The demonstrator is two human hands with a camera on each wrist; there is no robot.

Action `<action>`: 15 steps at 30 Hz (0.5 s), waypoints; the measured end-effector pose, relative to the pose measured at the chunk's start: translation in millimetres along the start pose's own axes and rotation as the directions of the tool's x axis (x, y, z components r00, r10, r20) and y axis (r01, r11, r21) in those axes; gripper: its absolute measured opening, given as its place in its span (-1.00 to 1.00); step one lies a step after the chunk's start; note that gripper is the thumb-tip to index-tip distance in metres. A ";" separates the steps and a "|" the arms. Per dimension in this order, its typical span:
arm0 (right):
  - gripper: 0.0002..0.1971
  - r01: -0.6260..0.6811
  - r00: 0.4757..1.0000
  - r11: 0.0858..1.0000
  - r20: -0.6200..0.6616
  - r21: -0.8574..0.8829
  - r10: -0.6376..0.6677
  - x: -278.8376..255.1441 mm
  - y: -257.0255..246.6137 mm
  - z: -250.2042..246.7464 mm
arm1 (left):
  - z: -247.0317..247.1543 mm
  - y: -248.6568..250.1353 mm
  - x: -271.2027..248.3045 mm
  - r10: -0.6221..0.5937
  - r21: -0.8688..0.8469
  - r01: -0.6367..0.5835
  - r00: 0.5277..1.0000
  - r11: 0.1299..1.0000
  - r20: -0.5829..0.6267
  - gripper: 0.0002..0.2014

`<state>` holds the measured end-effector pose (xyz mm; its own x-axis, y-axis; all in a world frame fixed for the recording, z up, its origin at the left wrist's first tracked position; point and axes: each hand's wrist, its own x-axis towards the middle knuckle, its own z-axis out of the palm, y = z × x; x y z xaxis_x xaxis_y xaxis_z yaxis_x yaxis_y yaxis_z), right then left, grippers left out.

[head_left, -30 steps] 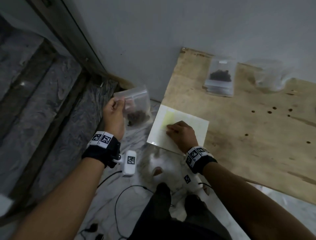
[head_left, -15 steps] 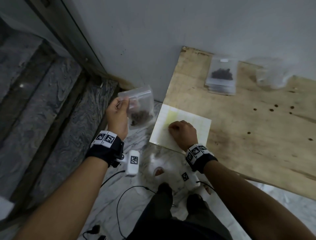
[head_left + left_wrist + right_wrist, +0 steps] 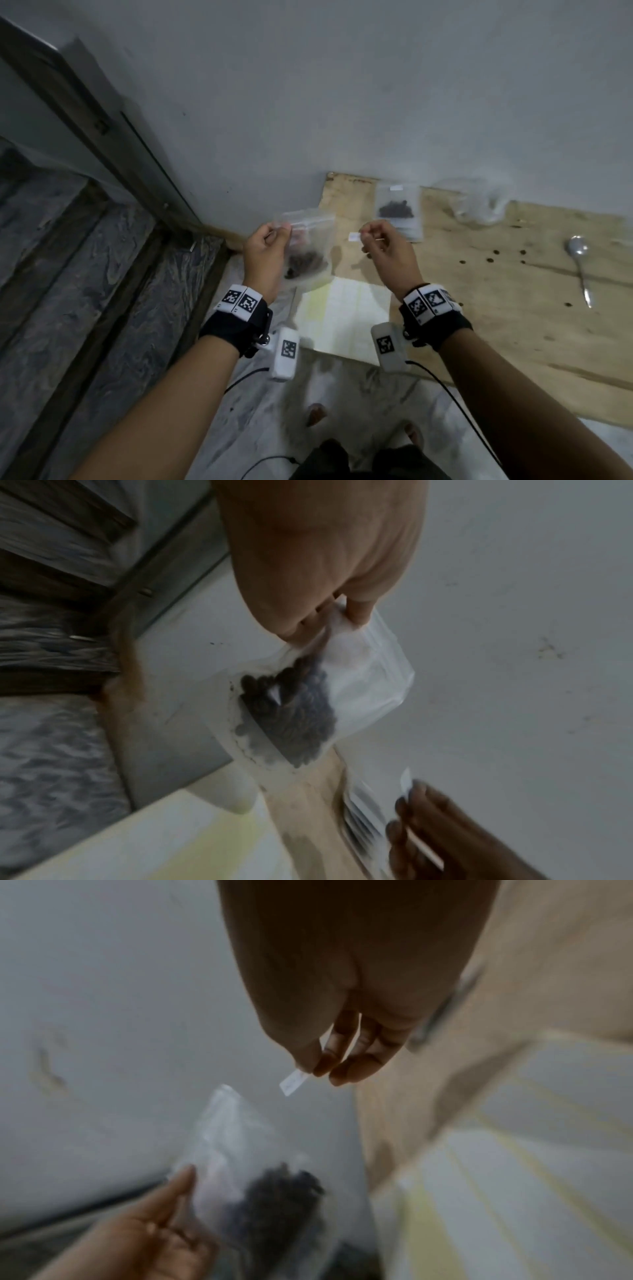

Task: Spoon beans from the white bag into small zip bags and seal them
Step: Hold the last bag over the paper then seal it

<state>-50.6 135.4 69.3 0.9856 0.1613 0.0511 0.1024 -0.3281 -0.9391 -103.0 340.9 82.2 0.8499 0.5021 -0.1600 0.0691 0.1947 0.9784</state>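
Note:
My left hand [image 3: 281,229] pinches the top left corner of a small clear zip bag [image 3: 310,255], which hangs in the air with dark beans [image 3: 298,715] in its bottom. My right hand [image 3: 363,234] is raised beside it, to its right, and pinches a tiny white sticker [image 3: 353,237] between thumb and fingertips; the sticker [image 3: 293,1083] hangs just off the bag's top edge [image 3: 226,1096] and does not touch it. Below both hands a pale sticker sheet [image 3: 342,318] lies on the plywood board [image 3: 513,325]. The crumpled white bag [image 3: 479,205] sits by the wall.
A stack of small zip bags [image 3: 398,210], the top one holding beans, lies at the back of the board. A metal spoon [image 3: 579,263] rests on the board at the right. A door frame [image 3: 113,144] and marble steps are on the left; my feet and cables below.
My right hand has lifted off the sticker sheet with a small sticker and risen level with the bag. My left hand has raised the bag slightly toward the right.

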 end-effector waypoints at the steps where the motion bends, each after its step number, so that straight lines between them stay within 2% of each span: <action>1: -0.93 0.032 0.999 0.999 -0.018 0.009 -0.032 4.8 -10.2 -9.7 | 13.5 6.2 -1.4 0.011 0.008 -0.011 1.000 1.000 0.026 -0.87; 5: -0.93 0.178 0.981 0.984 -0.075 -0.020 -0.179 18.7 -42.0 -46.4 | 69.9 26.3 -8.2 0.026 -0.074 -0.018 0.993 0.997 0.118 -0.94; 9: -0.95 0.279 0.946 0.941 -0.113 -0.191 -0.304 24.5 -57.9 -83.0 | 117.3 42.2 -18.3 0.042 -0.137 -0.015 0.979 0.991 0.201 -0.91; 15: -0.98 0.280 0.922 0.888 -0.156 -0.365 -0.355 29.0 -59.0 -126.6 | 167.9 54.8 -34.0 0.067 -0.173 -0.017 0.955 0.985 0.288 -0.95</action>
<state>-11.0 41.6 169.2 0.8930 0.1196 0.4339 0.4164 -0.5858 -0.6953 -40.3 193.0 163.2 0.9670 0.2499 -0.0500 -0.0363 0.3290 0.9436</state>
